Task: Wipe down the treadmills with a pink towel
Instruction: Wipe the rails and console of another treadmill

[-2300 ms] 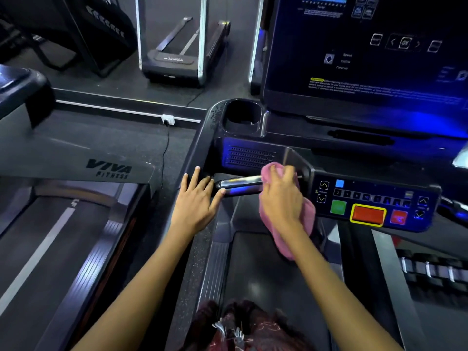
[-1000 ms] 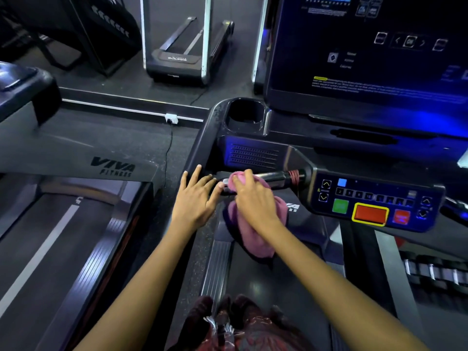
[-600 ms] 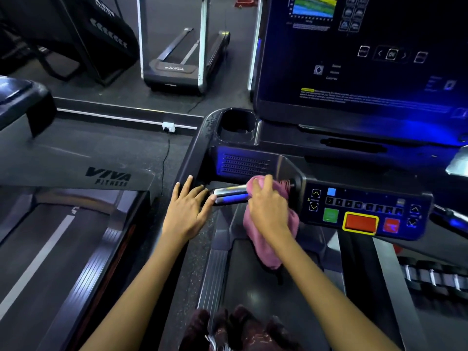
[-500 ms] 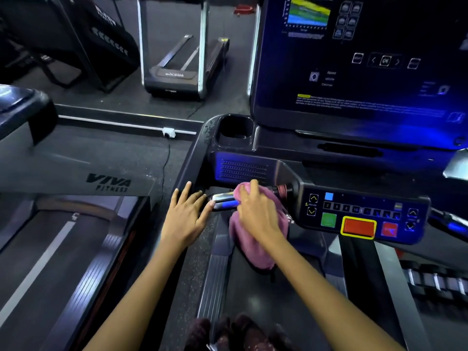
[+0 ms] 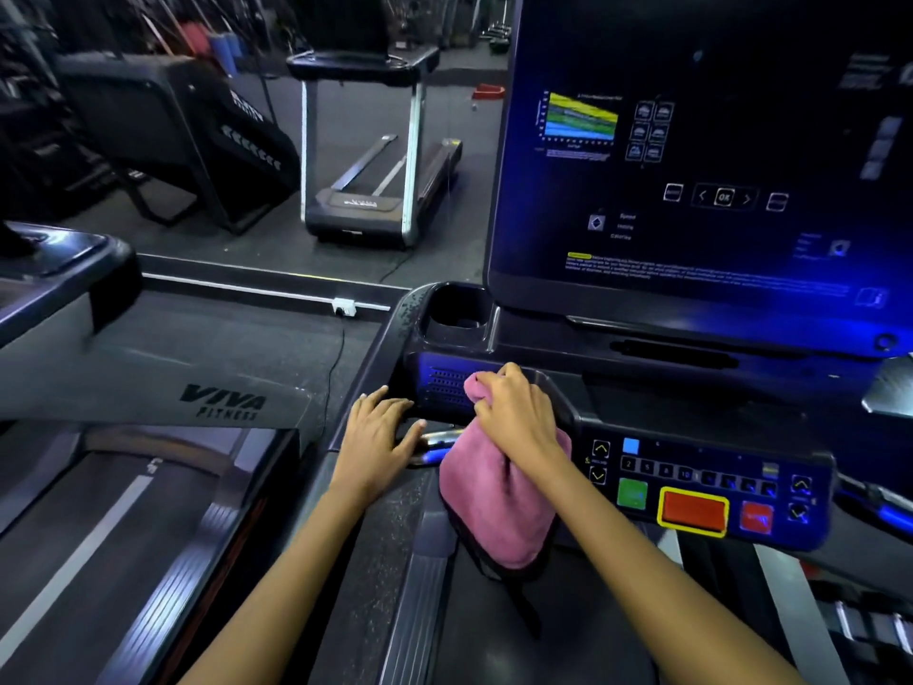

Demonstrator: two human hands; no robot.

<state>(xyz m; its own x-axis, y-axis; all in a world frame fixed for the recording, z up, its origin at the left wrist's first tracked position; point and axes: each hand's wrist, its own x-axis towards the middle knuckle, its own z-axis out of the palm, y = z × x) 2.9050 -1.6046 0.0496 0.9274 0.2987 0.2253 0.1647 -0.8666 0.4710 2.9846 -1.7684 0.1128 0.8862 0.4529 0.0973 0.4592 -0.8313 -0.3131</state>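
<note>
I stand on a black treadmill whose console (image 5: 499, 338) fills the middle and right of the view. My right hand (image 5: 518, 417) grips a bunched pink towel (image 5: 499, 511) against the speaker grille (image 5: 444, 388) on the console's front left; most of the towel hangs below my fist. The chrome handlebar (image 5: 435, 440) shows between my two hands, partly covered by the towel. My left hand (image 5: 378, 442) rests flat on the treadmill's left side arm, fingers straight and spread, thumb touching the handlebar's end.
A lit button panel (image 5: 701, 491) with green, orange and red keys sits right of the towel, under a large dark screen (image 5: 691, 155). A cup holder (image 5: 454, 309) lies above my hands. A second treadmill (image 5: 148, 511) stands at left, another treadmill (image 5: 375, 155) far back.
My right hand has lifted the towel off the chrome handlebar and up onto the console's grille face. My left hand stays on the side arm. The camera has tilted upward.
</note>
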